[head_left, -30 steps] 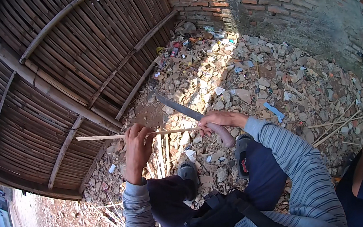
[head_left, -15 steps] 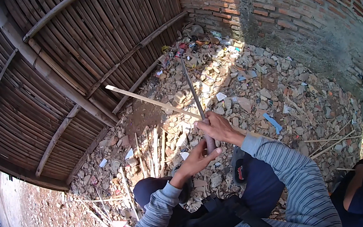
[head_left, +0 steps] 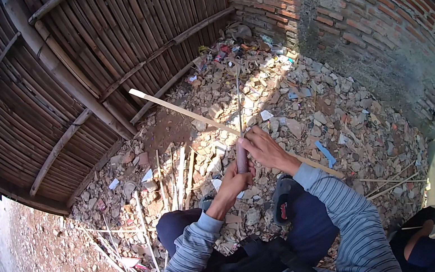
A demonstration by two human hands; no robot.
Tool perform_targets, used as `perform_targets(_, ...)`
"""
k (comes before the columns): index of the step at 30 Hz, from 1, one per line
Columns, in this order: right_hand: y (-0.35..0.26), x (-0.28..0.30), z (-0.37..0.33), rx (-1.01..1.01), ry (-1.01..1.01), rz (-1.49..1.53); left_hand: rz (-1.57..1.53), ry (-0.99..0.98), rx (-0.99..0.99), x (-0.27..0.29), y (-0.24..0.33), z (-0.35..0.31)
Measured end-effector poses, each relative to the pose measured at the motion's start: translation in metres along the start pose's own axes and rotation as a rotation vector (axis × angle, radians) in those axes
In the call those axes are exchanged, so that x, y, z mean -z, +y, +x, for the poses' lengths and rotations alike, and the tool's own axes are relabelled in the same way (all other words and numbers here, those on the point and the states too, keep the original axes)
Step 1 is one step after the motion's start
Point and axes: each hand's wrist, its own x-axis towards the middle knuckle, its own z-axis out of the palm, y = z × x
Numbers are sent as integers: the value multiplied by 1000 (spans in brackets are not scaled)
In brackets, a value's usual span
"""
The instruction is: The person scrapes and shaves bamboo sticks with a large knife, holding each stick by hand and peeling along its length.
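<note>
Left hand [head_left: 238, 181] is wrapped round the handle of a long knife [head_left: 241, 158], blade pointing away. Right hand [head_left: 266, 151] pinches a wooden strip [head_left: 185, 111] where it crosses the knife, strip slanting left-far to right-near. Both held over the rubble [head_left: 295, 123]. Loose strips [head_left: 181, 177] lie toward the rubble's left edge, near the slatted wall [head_left: 140, 40].

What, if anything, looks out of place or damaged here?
Coloured litter lies scattered by the brick wall, and a blue strip right of the right hand; both stand out against the stony rubble. The knife in the left hand shows no obvious damage.
</note>
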Motion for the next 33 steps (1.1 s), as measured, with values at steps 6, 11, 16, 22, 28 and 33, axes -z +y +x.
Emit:
perform_targets(6, 23, 35, 7, -199, -111, 538, 1, -32, -130, 11, 6, -9)
perform_targets(11, 29, 63, 5, -214, -162, 659, 95, 42, -246, 17, 11, -11)
perform_targets(16, 20, 72, 4, -320, -160, 728, 167, 21, -329, 25, 11, -9)
perform_targets(22, 23, 71, 3, -335, -243, 619, 135, -29, -266, 12, 20, -14)
perform_targets(28, 31, 69, 3, -208, -245, 695, 272, -29, -270, 16, 16, -14)
perform_targets(33, 33, 71, 0, -290, -190, 675, 325, -37, -289, 12, 6, -10)
